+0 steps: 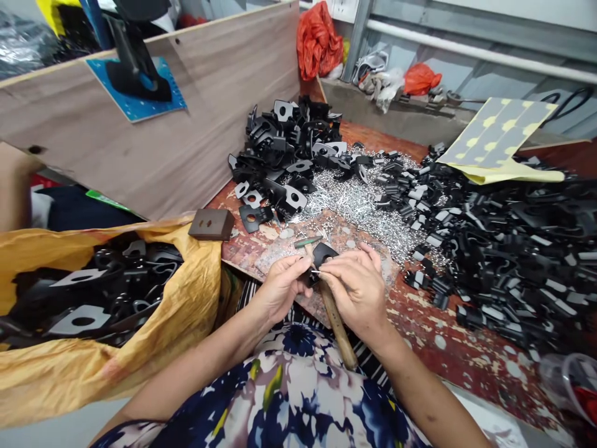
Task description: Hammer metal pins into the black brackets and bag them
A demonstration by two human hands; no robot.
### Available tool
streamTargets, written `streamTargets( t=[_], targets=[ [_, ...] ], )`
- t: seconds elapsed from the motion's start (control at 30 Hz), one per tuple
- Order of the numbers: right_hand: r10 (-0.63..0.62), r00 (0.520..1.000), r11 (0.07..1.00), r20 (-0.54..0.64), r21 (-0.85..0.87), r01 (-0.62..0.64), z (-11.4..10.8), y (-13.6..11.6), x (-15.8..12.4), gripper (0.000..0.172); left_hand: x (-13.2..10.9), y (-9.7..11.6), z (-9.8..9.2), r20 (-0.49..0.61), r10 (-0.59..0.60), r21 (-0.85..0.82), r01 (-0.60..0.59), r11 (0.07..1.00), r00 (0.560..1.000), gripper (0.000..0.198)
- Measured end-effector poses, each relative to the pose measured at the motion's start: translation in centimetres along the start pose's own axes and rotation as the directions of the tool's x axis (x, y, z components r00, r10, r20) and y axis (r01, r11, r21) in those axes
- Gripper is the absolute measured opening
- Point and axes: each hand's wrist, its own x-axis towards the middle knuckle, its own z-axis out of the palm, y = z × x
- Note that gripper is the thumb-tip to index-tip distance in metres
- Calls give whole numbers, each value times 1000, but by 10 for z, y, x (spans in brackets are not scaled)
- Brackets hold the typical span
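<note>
My left hand [280,287] and my right hand [358,287] meet over the near edge of the worn red table [443,348]. Together they hold a small black metal bracket [321,254]. My right fingertips pinch a thin silver pin [316,272] against it. A hammer with a wooden handle [336,323] lies under my right hand, its handle pointing toward me.
A heap of silver pins [359,205] lies in the table's middle. Piles of black brackets [289,149] and black clips [504,242] sit behind and to the right. A yellow bag [153,336] of black parts stands at left, next to a dark block [212,224] and a wooden board [153,124].
</note>
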Motion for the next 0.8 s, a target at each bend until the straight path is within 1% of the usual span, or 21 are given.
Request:
streamTargets(
  t=[0.03, 0.1, 0.2, 0.27, 0.33, 0.4, 0.5, 0.57, 0.6, 0.63, 0.67, 0.7, 0.73, 0.77, 0.8],
  targets=[
    [-27, 1000, 999, -6, -40, 26, 0, -1, -1, 15, -1, 0, 1, 0, 3, -7, -3, 1000, 1000, 36],
    [-120, 993, 982, -6, -150, 117, 0, -5, -3, 16, -1, -1, 3, -3, 11, -28, -11, 1000, 1000, 35],
    [-285, 958, 908, 20, -315, 277, 3, -9, -5, 22, -1, -4, 9, -16, 37, -71, -38, 997, 999, 32],
    [-333, 943, 878, 19, -357, 317, 6, -9, -5, 23, -1, -4, 13, -39, 66, -76, -69, 995, 997, 30],
    [-329, 944, 889, -14, -341, 305, 6, -8, -5, 21, -1, -4, 14, -54, 84, -57, -87, 995, 995, 31],
    [-301, 951, 921, -71, -282, 270, 4, -6, -6, 17, -5, -3, 11, -15, 52, -55, -53, 997, 999, 30],
    [-256, 958, 955, -133, -190, 228, 0, -7, -10, 12, -15, -3, -4, 76, -43, -130, 53, 990, 996, 33],
    [-248, 958, 960, -144, -167, 224, 0, -10, -14, 11, -26, -3, -14, 77, -68, -163, 79, 983, 995, 36],
    [-255, 957, 959, -137, -163, 232, 2, -13, -16, 12, -32, -3, -18, 63, -52, -141, 60, 988, 997, 36],
    [-262, 958, 957, -119, -159, 242, 4, -15, -18, 12, -39, -4, -22, 49, -19, -77, 23, 997, 999, 39],
    [-268, 960, 956, -81, -149, 254, 7, -17, -20, 12, -47, -3, -26, 28, 35, 28, -36, 999, 999, 44],
    [-268, 963, 956, -20, -134, 263, 9, -17, -22, 12, -55, -1, -30, 4, 107, 168, -106, 980, 994, 49],
    [-254, 965, 958, 65, -117, 260, 12, -16, -24, 12, -62, 2, -35, -20, 177, 327, -160, 931, 984, 51],
    [-221, 962, 964, 163, -115, 241, 13, -13, -26, 11, -69, 6, -41, -48, 235, 475, -185, 860, 971, 49],
    [-167, 952, 968, 257, -143, 208, 13, -9, -29, 11, -75, 11, -49, -80, 272, 589, -175, 789, 959, 43]
  ],
)
